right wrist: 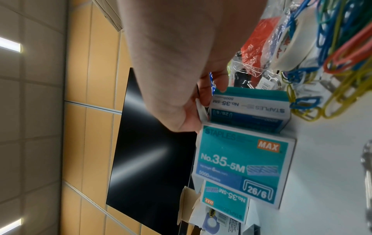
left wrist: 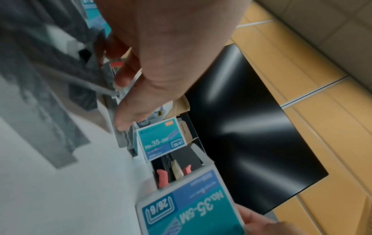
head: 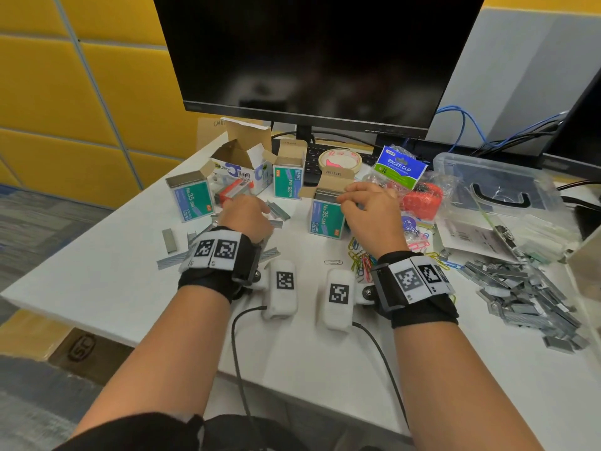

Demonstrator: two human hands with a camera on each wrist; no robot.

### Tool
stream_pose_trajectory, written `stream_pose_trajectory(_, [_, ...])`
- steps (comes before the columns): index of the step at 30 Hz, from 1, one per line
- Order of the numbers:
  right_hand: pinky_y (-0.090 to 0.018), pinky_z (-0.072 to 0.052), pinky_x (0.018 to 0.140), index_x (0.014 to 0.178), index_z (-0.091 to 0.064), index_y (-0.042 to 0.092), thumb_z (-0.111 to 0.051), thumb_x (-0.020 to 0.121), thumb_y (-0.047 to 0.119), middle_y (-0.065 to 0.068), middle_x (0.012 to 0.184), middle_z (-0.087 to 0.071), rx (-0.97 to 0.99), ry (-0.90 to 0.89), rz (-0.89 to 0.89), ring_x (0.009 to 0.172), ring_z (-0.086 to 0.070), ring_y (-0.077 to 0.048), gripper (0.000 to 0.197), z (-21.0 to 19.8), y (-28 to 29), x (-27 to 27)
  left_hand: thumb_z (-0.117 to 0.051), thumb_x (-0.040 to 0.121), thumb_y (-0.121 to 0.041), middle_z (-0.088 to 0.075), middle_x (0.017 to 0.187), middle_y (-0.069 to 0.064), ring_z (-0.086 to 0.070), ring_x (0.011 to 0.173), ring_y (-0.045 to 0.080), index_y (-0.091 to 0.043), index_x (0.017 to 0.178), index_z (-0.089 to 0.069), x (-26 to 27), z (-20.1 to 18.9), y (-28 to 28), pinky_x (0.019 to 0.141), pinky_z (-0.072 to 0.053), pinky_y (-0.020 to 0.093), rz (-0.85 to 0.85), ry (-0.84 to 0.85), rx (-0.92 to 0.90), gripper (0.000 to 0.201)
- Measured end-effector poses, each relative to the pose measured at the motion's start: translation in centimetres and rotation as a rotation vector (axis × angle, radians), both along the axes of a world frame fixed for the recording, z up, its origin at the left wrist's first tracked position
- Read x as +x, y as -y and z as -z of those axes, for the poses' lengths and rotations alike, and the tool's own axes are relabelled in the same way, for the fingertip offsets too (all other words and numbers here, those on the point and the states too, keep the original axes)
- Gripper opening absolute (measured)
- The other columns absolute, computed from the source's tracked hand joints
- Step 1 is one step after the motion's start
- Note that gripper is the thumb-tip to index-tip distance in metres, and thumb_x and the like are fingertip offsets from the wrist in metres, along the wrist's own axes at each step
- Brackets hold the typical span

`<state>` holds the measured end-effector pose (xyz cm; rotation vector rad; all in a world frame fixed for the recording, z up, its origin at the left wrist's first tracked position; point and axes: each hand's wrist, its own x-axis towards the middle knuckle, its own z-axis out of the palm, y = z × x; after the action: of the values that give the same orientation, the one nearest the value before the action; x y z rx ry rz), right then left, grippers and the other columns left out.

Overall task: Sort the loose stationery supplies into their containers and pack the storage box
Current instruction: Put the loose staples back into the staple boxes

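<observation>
Both fingertips [head: 349, 190] behind box flap [head: 335, 177]

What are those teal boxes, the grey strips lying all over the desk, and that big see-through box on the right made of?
The teal staple boxes look like thin printed cardboard: their open flaps show raw brown board. The grey staple strips seem to be metal, dull silver with a slight sheen. The storage box looks like clear, glossy plastic, since its contents show through; its dark handle is probably plastic too.

Cardboard staple boxes [head: 326, 219]; metal staples [head: 527, 297]; glossy monitor [head: 312, 56].
</observation>
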<state>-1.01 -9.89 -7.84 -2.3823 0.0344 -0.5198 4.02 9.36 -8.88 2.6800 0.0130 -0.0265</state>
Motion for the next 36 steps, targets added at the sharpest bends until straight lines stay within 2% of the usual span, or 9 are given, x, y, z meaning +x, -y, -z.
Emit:
stream_pose_trajectory(3, [-0.020, -0.022, 0.085, 0.106, -0.071, 0.014, -0.048, 0.092, 0.015, 0.001, 0.124, -0.057, 0.007, 0.001, -0.008, 0.117, -0.034, -0.021, 0.027, 0.0, 0.1, 0.0, -0.061, 0.089, -0.025, -0.058, 0.127, 0.007, -0.051, 0.115, 0.026, -0.017, 0.125, -0.060, 0.6, -0.1, 0.7, 0.100, -0.044, 0.039, 0.032, 0.002, 0.176, 0.037])
stream_pose_trajectory(6, [-0.028, -0.028, 0.095, 0.105, -0.071, 0.013, -0.049, 0.092, 0.015, 0.000, 0.123, -0.058, 0.027, 0.003, -0.014, 0.118, -0.033, -0.022, 0.026, 0.0, 0.1, 0.0, -0.067, 0.085, -0.029, -0.063, 0.112, 0.005, -0.056, 0.104, 0.023, -0.015, 0.116, -0.064, 1.0, -0.3, 0.9, 0.094, -0.049, 0.035, -0.012, -0.023, 0.149, 0.034])
stream_pose_trajectory(10, [-0.028, -0.029, 0.094, 0.108, -0.070, 0.014, -0.049, 0.092, 0.015, 0.001, 0.124, -0.057, 0.030, 0.004, -0.020, 0.118, -0.033, -0.020, 0.026, 0.0, 0.1, 0.0, -0.072, 0.080, -0.030, -0.065, 0.103, 0.005, -0.057, 0.098, 0.021, -0.014, 0.103, -0.070, 0.8, -0.5, 1.0, 0.083, -0.048, 0.029, -0.012, 0.002, 0.092, 0.028])
stream_pose_trajectory(16, [-0.028, -0.029, 0.095, 0.109, -0.069, 0.017, -0.051, 0.091, 0.015, 0.001, 0.124, -0.056, 0.040, 0.034, -0.016, 0.119, -0.035, -0.019, 0.025, 0.0, 0.1, -0.1, -0.065, 0.087, -0.028, -0.061, 0.112, 0.004, -0.056, 0.099, 0.021, -0.016, 0.099, -0.071, -0.9, -0.9, 1.3, 0.089, -0.050, 0.036, 0.035, 0.138, -0.169, 0.018])
stream_pose_trajectory(20, [-0.030, -0.026, 0.097, 0.113, -0.066, 0.023, -0.055, 0.092, 0.026, 0.004, 0.126, -0.053, 0.049, 0.076, -0.059, 0.121, -0.031, -0.017, 0.024, 0.1, 0.0, -0.3, -0.063, 0.088, -0.018, -0.067, 0.096, 0.002, -0.061, 0.090, 0.015, -0.014, 0.101, -0.066, -2.4, -1.8, 1.5, 0.087, -0.050, 0.030, 0.206, 0.175, -0.549, 0.013])
stream_pose_trajectory(23, [-0.032, -0.025, 0.096, 0.117, -0.064, 0.031, -0.056, 0.091, 0.037, 0.010, 0.125, -0.053, 0.073, 0.140, -0.163, 0.117, -0.029, -0.013, 0.028, -0.1, -0.3, -0.6, -0.062, 0.089, -0.016, -0.067, 0.091, 0.000, -0.063, 0.084, 0.009, -0.013, 0.103, -0.067, -3.3, -2.8, 2.0, 0.078, -0.052, 0.020, 0.348, 0.225, -0.637, 0.015])
stream_pose_trajectory(29, [-0.049, -0.034, 0.100, 0.104, -0.065, 0.041, -0.062, 0.085, 0.041, 0.001, 0.112, -0.062, 0.202, 0.208, -0.186, 0.117, -0.038, -0.016, 0.019, 0.2, -0.3, -0.4, -0.061, 0.090, -0.017, -0.065, 0.089, -0.006, -0.060, 0.082, -0.004, -0.011, 0.109, -0.067, -3.8, -3.7, 3.0, 0.073, -0.049, 0.006, 0.467, 0.276, -0.603, 0.021])
stream_pose_trajectory(33, [-0.046, -0.037, 0.097, 0.095, -0.066, 0.037, -0.064, 0.087, 0.032, 0.005, 0.101, -0.063, 0.249, 0.261, -0.144, 0.111, -0.043, -0.015, 0.011, -0.1, -0.2, -0.5, -0.059, 0.091, -0.029, -0.063, 0.096, -0.004, -0.058, 0.088, 0.008, -0.016, 0.107, -0.065, -3.9, -3.7, 2.1, 0.071, -0.048, 0.020, 0.300, 0.236, -0.450, 0.022])
stream_pose_trajectory(36, [-0.045, -0.039, 0.095, 0.095, -0.071, 0.026, -0.063, 0.088, 0.029, 0.010, 0.097, -0.061, 0.266, 0.272, -0.108, 0.109, -0.045, -0.015, 0.012, -0.2, -0.2, -0.5, -0.060, 0.090, -0.025, -0.062, 0.102, 0.003, -0.056, 0.092, 0.017, -0.012, 0.105, -0.063, -3.9, -3.9, 0.9, 0.076, -0.040, 0.025, 0.175, 0.014, -0.174, 0.019])
